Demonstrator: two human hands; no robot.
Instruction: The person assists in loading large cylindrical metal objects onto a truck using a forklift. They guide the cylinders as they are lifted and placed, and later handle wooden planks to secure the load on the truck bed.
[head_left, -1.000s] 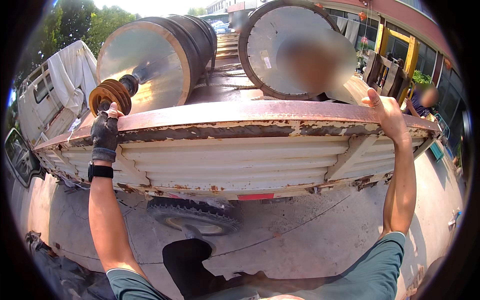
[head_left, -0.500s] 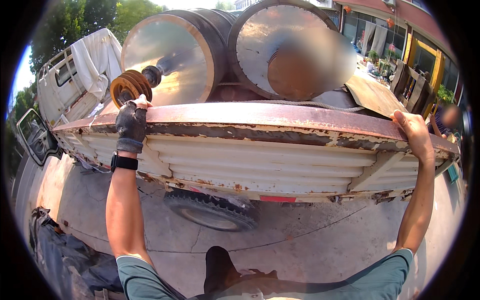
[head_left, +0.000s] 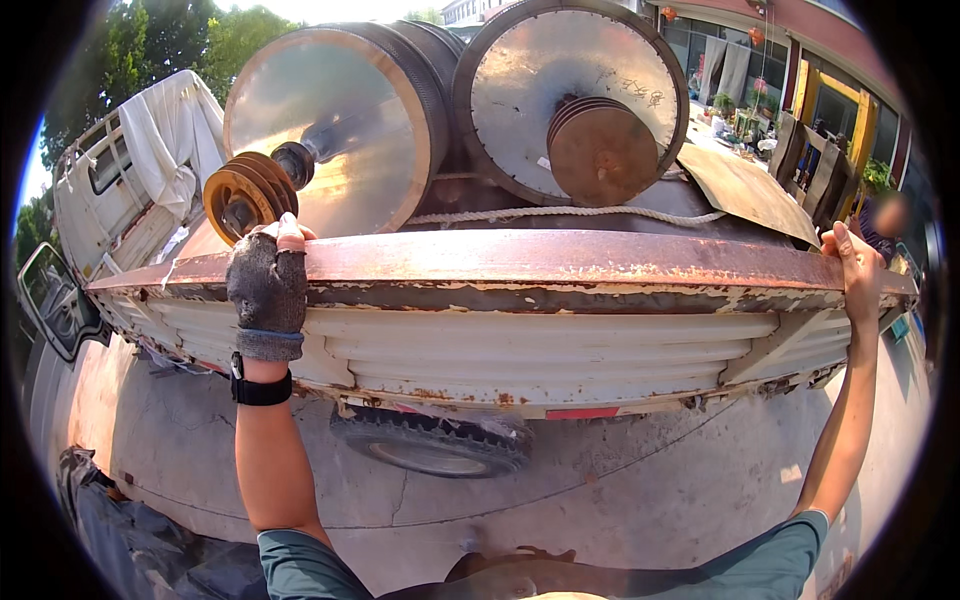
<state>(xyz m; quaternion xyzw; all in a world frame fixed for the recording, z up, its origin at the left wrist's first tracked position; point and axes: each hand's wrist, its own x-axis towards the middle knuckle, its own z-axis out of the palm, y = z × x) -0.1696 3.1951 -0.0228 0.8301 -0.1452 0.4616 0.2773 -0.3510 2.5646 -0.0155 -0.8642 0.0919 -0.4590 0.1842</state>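
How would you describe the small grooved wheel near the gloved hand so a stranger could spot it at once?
Start at the truck's rusty side rail, gripped by both hands. Just behind the gloved left hand, in front of the left big metal drum, sits the pulley wheel. Unlike the broad, smooth, shiny drum faces, it is small, orange-brown and ridged with grooves.

Bright, hard daylight from above. Glare flares off the left steel drum's polished end face [head_left: 325,130], and the sky is washed out white. Deep shade lies under the truck's rusty side rail [head_left: 560,262]. Focus is sharp; fisheye bending curves straight edges toward a black circular rim.
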